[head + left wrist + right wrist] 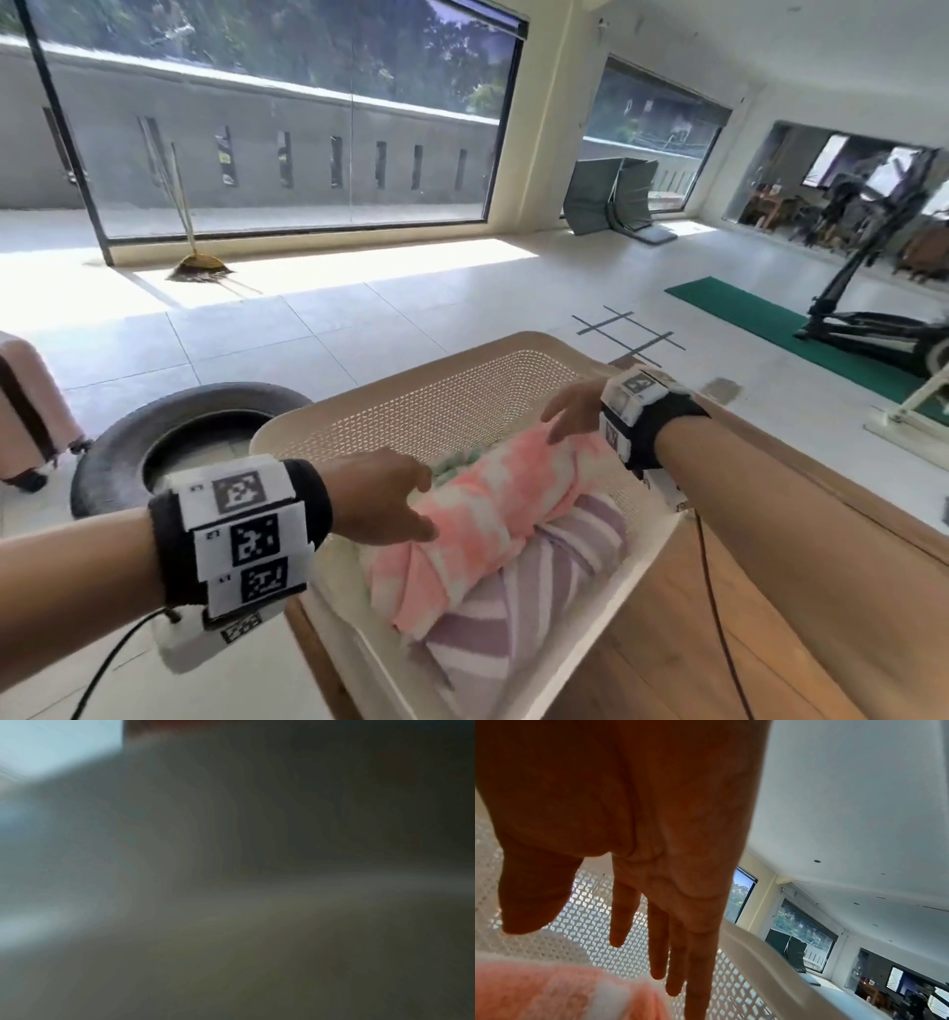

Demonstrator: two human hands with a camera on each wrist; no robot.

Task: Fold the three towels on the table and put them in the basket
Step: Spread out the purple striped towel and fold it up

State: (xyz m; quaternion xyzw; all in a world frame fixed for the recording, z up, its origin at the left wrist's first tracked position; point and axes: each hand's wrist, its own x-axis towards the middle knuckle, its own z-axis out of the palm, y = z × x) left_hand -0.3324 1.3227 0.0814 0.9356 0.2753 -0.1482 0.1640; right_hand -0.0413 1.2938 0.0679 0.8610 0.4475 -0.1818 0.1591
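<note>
A cream perforated basket (411, 401) stands on the wooden table (719, 616). Inside it a folded pink-and-white towel (482, 519) lies on top of a purple-striped towel (539, 591); a green-and-white towel (457, 460) peeks out behind them. My left hand (390, 501) hovers open at the pink towel's left side, fingers straight. My right hand (570, 411) is open just above the towel's far right end, holding nothing. In the right wrist view the straight fingers (659, 953) hang over the pink towel (559, 994) and the basket wall (590, 912). The left wrist view is all blur.
A black tyre (169, 437) lies on the floor left of the basket, and a pink suitcase (31, 411) stands at the far left. A green mat (796, 339) and an exercise machine (873, 288) are to the right. A cable (719, 616) trails over the table.
</note>
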